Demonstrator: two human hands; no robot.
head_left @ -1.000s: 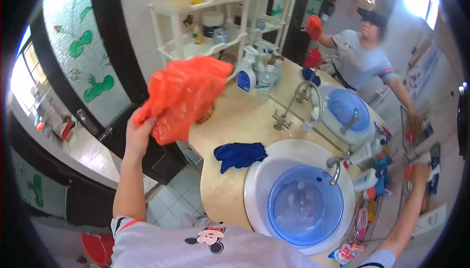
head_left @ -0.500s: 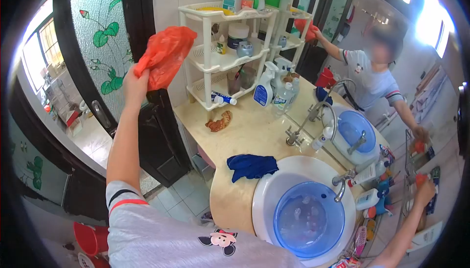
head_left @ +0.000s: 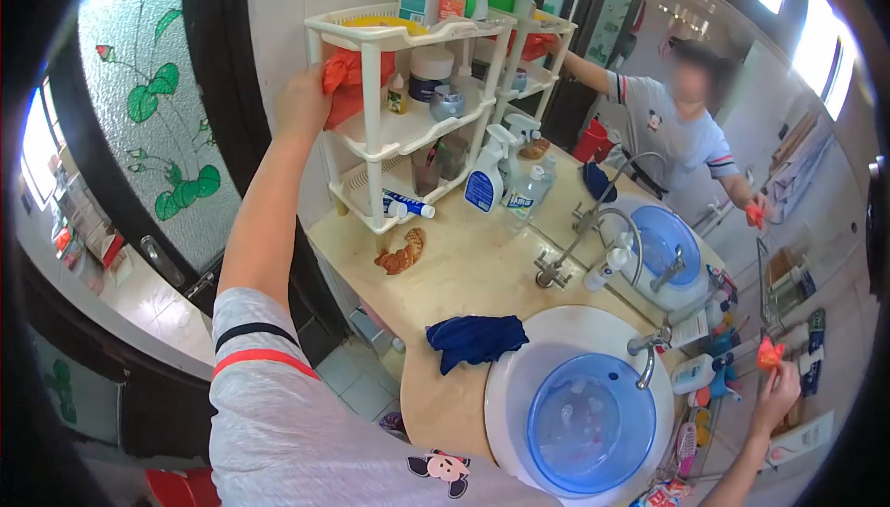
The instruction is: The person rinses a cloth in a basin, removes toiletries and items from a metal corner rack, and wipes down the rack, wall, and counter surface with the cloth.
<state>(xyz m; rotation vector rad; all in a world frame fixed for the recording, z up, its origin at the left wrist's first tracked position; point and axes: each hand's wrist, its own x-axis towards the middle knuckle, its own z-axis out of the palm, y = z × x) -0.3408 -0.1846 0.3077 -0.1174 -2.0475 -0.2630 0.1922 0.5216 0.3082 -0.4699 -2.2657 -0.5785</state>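
Red bag [head_left: 349,90] is in the left grip [head_left: 302,104] at the rack [head_left: 408,142].

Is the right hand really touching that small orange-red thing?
Touching. In the head view, the right hand pinches the small orange-red thing by its lower end.

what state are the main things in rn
Red plastic bag, crumpled, held by the left hand
Small orange-red item, held by the right hand
Blue basin, upright in the sink, water inside
Dark blue cloth, bunched on the counter
Faucet, no stream visible
Spray bottle, upright
Blue-white tube, lying down
Frosted-glass door, open
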